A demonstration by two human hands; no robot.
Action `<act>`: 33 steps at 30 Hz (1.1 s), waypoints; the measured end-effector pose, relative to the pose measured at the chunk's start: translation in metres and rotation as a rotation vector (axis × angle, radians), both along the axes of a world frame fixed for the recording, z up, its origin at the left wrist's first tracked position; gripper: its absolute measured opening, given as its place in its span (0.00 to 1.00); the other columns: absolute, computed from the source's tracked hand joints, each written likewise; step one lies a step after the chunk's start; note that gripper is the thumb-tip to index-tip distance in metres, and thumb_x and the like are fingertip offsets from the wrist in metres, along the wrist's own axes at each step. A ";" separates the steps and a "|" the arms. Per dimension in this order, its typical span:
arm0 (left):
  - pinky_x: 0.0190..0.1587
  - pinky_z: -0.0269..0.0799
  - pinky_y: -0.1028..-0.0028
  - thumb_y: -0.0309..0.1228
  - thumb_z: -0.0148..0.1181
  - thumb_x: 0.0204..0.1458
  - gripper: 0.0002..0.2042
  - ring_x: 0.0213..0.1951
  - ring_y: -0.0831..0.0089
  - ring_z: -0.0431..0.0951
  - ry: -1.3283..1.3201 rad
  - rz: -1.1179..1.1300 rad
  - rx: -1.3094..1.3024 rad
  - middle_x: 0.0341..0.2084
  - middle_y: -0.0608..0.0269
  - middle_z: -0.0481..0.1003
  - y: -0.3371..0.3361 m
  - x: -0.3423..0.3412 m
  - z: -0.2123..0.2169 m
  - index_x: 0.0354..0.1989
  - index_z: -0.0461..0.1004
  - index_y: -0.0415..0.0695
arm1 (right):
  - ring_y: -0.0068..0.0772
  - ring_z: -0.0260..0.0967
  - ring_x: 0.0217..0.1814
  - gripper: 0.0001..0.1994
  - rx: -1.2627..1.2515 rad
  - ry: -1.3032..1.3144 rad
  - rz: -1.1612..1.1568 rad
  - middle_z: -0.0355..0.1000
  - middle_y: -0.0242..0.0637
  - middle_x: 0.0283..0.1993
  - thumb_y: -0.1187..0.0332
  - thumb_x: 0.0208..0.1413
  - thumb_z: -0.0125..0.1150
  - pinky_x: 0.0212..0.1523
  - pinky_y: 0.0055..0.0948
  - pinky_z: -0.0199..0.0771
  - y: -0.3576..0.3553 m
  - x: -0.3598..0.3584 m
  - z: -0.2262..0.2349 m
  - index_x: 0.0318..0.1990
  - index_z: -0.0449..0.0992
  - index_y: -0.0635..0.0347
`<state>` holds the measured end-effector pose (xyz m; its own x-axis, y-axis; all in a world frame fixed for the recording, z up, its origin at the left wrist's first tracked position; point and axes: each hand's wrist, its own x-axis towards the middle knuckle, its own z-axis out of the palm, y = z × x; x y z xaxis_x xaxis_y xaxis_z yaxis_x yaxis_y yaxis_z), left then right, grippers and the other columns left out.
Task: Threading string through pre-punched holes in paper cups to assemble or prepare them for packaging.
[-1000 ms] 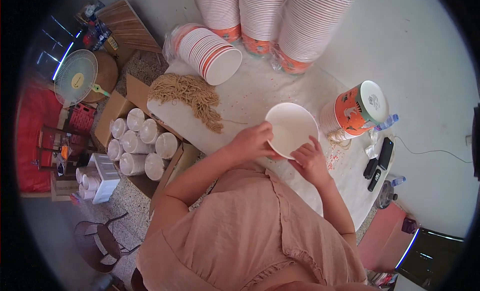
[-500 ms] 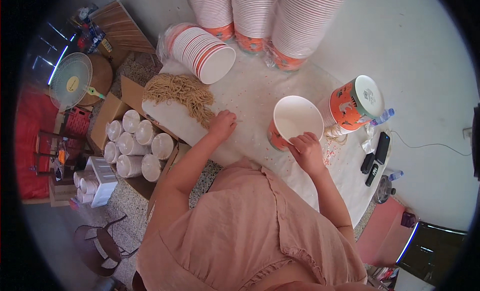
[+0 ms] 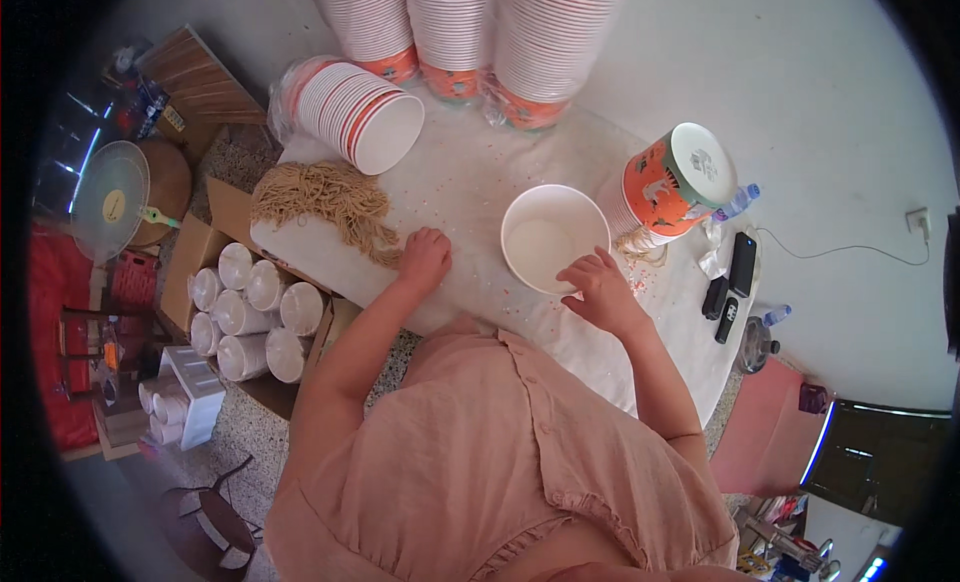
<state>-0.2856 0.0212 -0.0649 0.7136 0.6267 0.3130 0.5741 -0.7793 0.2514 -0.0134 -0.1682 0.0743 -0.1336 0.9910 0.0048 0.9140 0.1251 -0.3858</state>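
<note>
A round white-lined paper tub (image 3: 545,232) stands mouth up on the covered table before me. My right hand (image 3: 602,290) is at its near right rim, fingers over the mouth and thumb apart from them outside; the fingers look loose rather than gripping. My left hand (image 3: 427,260) rests low over the table to the left of the tub, its fingers curled down. Whatever those fingers may hold is hidden. Just beyond that hand lies a bundle of tan strings (image 3: 325,202), its loose ends hanging close to my fingers.
Tall stacks of tubs (image 3: 553,52) stand at the back, with a wrapped stack (image 3: 350,112) lying on its side. To the right, an upside-down orange tub (image 3: 665,182) tops another stack. Black devices (image 3: 742,265) lie near the right edge. A carton (image 3: 222,217) holds several white rolls.
The paper tub has gone from slightly tilted to more upright. My right hand's fingers have loosened on its rim and spread. My left hand's fingers now point more downward.
</note>
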 end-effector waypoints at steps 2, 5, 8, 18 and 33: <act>0.35 0.71 0.64 0.23 0.58 0.45 0.03 0.34 0.65 0.74 -0.150 -0.143 -0.122 0.26 0.60 0.71 -0.013 0.005 0.013 0.27 0.71 0.41 | 0.35 0.69 0.50 0.13 0.001 0.020 0.015 0.74 0.32 0.39 0.69 0.43 0.67 0.65 0.49 0.56 -0.001 0.001 -0.006 0.39 0.76 0.54; 0.33 0.73 0.71 0.23 0.58 0.50 0.03 0.30 0.74 0.74 -0.480 -0.013 -0.838 0.26 0.63 0.73 -0.041 0.019 0.034 0.29 0.69 0.41 | 0.36 0.71 0.45 0.07 0.072 0.083 0.035 0.74 0.35 0.35 0.72 0.45 0.63 0.61 0.47 0.61 0.003 -0.002 -0.008 0.34 0.76 0.55; 0.33 0.73 0.76 0.27 0.57 0.55 0.04 0.28 0.80 0.73 -0.731 -0.006 -1.437 0.28 0.64 0.75 -0.042 0.028 0.062 0.32 0.69 0.41 | 0.41 0.73 0.40 0.06 0.192 0.167 -0.005 0.74 0.38 0.32 0.74 0.46 0.62 0.54 0.44 0.68 0.011 -0.002 -0.002 0.33 0.76 0.57; 0.36 0.74 0.75 0.27 0.57 0.57 0.09 0.30 0.79 0.74 -0.835 0.048 -1.805 0.33 0.63 0.76 -0.059 0.041 0.112 0.45 0.74 0.41 | 0.43 0.72 0.36 0.06 0.229 0.193 -0.020 0.73 0.40 0.31 0.76 0.45 0.61 0.42 0.39 0.70 0.018 -0.009 0.002 0.33 0.75 0.59; 0.31 0.67 0.81 0.33 0.60 0.57 0.07 0.26 0.82 0.68 -0.846 0.014 -1.887 0.26 0.69 0.73 -0.076 0.051 0.132 0.38 0.75 0.42 | 0.37 0.74 0.37 0.13 0.200 0.624 -0.120 0.75 0.38 0.35 0.73 0.44 0.68 0.41 0.34 0.72 0.018 -0.042 0.036 0.40 0.76 0.59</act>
<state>-0.2351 -0.0550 0.0670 0.7636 0.5036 -0.4040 -0.0858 0.6994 0.7096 -0.0551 -0.1502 0.1105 0.0654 0.9709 0.2305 0.5388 0.1601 -0.8271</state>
